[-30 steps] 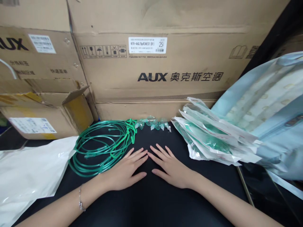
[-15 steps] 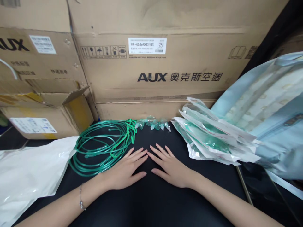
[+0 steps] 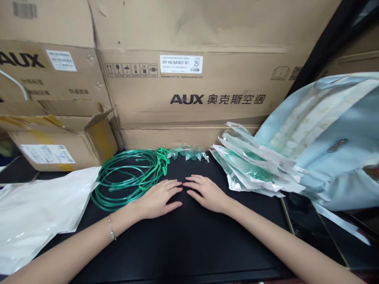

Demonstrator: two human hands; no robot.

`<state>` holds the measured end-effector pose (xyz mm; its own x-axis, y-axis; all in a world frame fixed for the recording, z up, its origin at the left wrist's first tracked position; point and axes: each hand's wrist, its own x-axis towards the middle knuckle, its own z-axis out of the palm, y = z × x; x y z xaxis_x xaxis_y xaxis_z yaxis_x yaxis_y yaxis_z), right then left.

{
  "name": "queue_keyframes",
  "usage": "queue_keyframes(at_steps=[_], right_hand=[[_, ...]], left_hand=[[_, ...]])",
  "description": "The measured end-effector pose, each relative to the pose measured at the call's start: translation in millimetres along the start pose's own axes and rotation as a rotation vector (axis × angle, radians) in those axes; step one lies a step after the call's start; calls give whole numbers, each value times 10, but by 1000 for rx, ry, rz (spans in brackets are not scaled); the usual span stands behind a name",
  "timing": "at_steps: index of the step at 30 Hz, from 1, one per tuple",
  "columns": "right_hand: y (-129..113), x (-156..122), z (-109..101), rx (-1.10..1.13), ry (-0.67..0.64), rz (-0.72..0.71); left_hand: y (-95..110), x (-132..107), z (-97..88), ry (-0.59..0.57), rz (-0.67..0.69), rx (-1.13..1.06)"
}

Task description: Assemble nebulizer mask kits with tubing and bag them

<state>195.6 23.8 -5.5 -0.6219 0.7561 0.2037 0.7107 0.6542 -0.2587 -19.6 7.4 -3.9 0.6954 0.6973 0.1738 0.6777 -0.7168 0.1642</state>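
My left hand (image 3: 161, 197) lies palm down over the black table, fingers stretched out and nothing held. It is nearest to a coil of green clear tubing (image 3: 102, 173), which has green elastic straps (image 3: 161, 161) at its right side. My right hand (image 3: 207, 193) also rests palm down with straight fingers and holds nothing. The fingertips of both hands nearly meet in the middle. Beyond them several small clear plastic pieces (image 3: 187, 150) with pale green tips sit in a row. To the right lies a stack of sealed packets (image 3: 254, 165) with green contents showing through.
White plastic bags (image 3: 44, 213) lie at the left, before a small open-flapped carton (image 3: 59, 146). A large cardboard box (image 3: 189, 35) stands across the back. On the right are a light blue bag (image 3: 340, 173) and a flat dark glossy panel (image 3: 310, 225). The black table (image 3: 183, 248) spans the front.
The camera view has shifted, so the table's front edge now shows. Both hands appear a little higher in the picture, their fingers less spread. The objects lie as before.
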Motion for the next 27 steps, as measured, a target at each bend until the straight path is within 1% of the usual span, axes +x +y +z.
queue_keyframes(at_steps=[3, 6, 8, 11, 13, 15, 18, 21, 24, 27], right_hand=[[99, 245, -51, -30, 200, 189], [267, 579, -137, -73, 357, 396], [391, 780, -182, -97, 424, 551], [542, 973, -193, -102, 431, 707], [607, 1030, -168, -96, 409, 751], [644, 1056, -135, -87, 383, 758], [659, 1073, -107, -67, 359, 738], [623, 1056, -107, -34, 356, 695], [528, 968, -106, 16, 377, 614], [391, 828, -81, 82, 415, 499]], left_hand=[[-9, 233, -126, 41, -1, 108], [-80, 608, -214, 100, -41, 157], [-154, 885, -209, 126, -81, 195], [-265, 1248, -120, 142, -108, 243], [-330, 1424, -46, 140, -102, 270], [-386, 1544, 12, 135, -91, 291], [-441, 1628, 41, 120, -70, 312], [-420, 1586, 6, 107, -38, 331], [-317, 1407, -67, 112, -36, 352], [-202, 1142, -140, 121, -92, 366]])
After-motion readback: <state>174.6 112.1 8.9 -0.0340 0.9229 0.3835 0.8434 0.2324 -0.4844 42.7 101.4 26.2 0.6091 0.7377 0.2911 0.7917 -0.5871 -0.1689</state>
